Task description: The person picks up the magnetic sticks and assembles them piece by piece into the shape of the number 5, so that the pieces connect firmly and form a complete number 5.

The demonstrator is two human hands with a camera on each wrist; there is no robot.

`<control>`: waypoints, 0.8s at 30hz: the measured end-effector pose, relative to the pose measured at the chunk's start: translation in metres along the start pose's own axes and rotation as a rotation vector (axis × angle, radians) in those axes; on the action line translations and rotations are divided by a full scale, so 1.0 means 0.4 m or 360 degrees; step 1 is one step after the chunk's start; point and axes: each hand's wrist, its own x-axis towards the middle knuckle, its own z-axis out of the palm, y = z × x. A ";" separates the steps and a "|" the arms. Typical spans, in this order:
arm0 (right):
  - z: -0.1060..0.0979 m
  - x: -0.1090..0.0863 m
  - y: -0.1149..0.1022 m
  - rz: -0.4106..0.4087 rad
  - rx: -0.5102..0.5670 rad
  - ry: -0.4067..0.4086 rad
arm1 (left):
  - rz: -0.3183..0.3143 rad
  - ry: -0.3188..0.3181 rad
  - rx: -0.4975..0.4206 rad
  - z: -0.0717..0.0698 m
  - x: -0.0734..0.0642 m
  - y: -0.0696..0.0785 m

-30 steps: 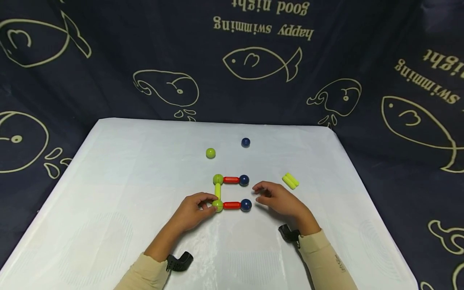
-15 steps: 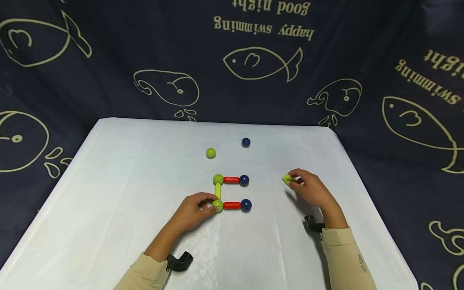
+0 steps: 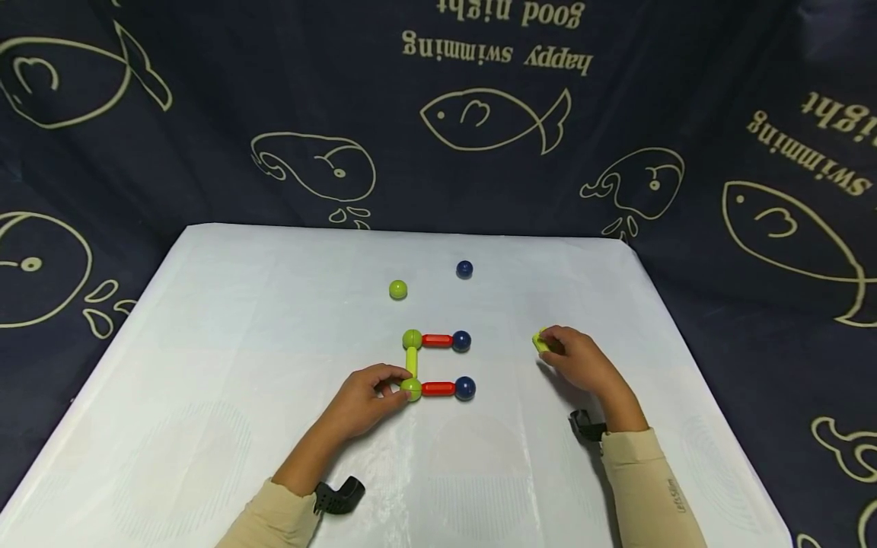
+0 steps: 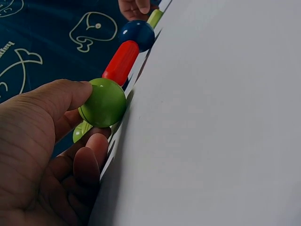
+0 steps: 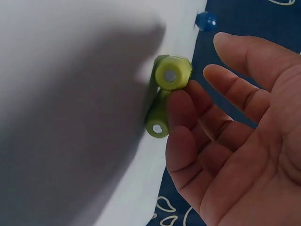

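Note:
In the head view, red and yellow-green sticks join two green and two blue balls into a frame like a squared C, flat on the table. Thumb and fingers of my left hand (image 3: 370, 397) pinch its near green ball (image 4: 106, 102). From there a red stick (image 3: 438, 389) leads to a blue ball (image 3: 465, 388); a yellow-green stick (image 3: 412, 361) leads to the far green ball (image 3: 412, 339). My right hand (image 3: 582, 361) is at two yellow-green sticks (image 5: 169, 77) lying side by side. Its curved fingers touch them, while the thumb stands apart in the right wrist view.
Beyond the frame lie a loose green ball (image 3: 398, 289) and a loose blue ball (image 3: 464, 269). A white cover lies over the table (image 3: 205, 342). Behind it hangs a dark blue cloth (image 3: 384, 76) printed with fish and whales.
My right hand has moved right, from beside the blue balls to the two yellow-green sticks, and partly covers them. My left hand and the joined frame have stayed in place.

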 end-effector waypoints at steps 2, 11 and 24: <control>0.005 0.001 -0.002 -0.0001 0.0006 -0.0013 | 0.0006 -0.0001 0.0002 0.000 0.000 0.000; 0.038 0.013 -0.017 0.0032 -0.0050 -0.0116 | 0.0034 0.0013 -0.0001 0.001 -0.001 -0.001; 0.063 -0.005 -0.058 0.0058 0.0298 -0.0131 | 0.0189 -0.0062 0.0092 -0.001 -0.001 -0.005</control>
